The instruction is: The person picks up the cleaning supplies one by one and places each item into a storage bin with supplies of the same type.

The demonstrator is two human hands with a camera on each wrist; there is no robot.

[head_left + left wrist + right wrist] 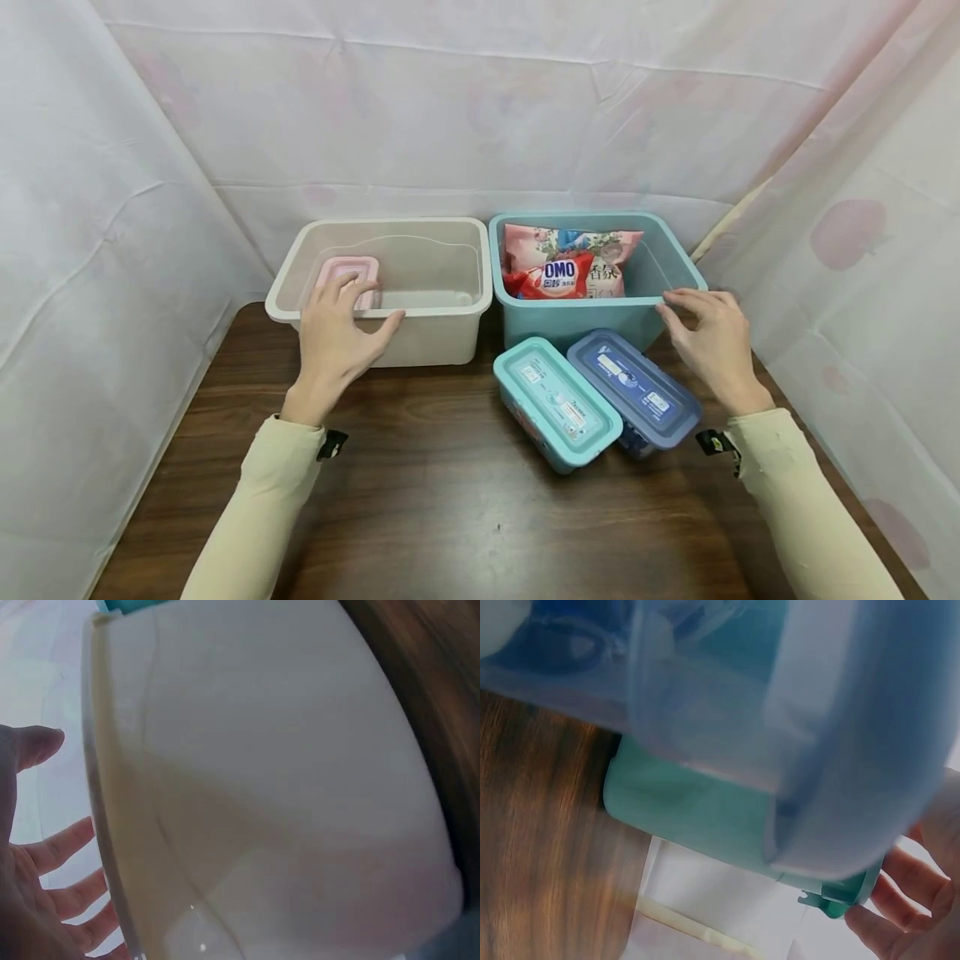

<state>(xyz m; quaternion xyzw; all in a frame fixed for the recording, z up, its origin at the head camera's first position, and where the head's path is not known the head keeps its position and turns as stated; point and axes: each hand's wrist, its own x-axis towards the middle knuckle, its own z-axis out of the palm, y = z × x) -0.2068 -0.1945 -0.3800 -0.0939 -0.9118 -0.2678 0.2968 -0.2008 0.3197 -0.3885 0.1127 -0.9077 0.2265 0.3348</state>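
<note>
My left hand (337, 342) is at the front rim of a beige storage bin (442, 333), its thumb spread away from its fingers and nothing held between them. Inside that bin, partly behind the fingers, is a pink-lidded box (363, 267). At the front right corner of a light-blue storage bin (577, 317), my right hand (708, 342) pinches the rim between thumb and fingertips. A red OMO detergent bag (551, 279) and a pink floral bag (615, 246) lie in the blue bin. In the right wrist view, a blue lid's edge (870, 750) hides part of that hand.
On the brown wooden table (420, 500), a teal-lidded box (558, 400) and a navy-lidded box (637, 387) lie side by side, angled, before the blue bin. Pale printed cloth (450, 117) hangs behind and at both sides. The two bins stand next to each other.
</note>
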